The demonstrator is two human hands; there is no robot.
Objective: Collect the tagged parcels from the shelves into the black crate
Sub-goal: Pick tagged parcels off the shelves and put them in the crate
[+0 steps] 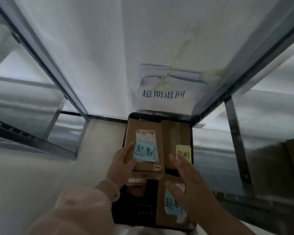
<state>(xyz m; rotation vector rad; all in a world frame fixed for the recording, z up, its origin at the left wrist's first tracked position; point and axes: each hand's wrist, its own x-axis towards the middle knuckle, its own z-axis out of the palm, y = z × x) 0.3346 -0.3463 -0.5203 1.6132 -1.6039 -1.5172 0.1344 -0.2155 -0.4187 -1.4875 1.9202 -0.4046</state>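
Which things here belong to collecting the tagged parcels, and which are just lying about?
Job:
black crate
upper blue-tagged parcel, held by left hand
yellow-tagged parcel
lower blue-tagged parcel, partly covered by right hand

Lying about:
taped paper sign
metal shelf frame

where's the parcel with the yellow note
Head view: the parcel with the yellow note sits in the far right corner of the black crate, right of the blue-note parcel that the left hand holds, just beyond the right hand.

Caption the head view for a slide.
Left hand grips a blue-tagged parcel at the black crate, right hand open beside it.
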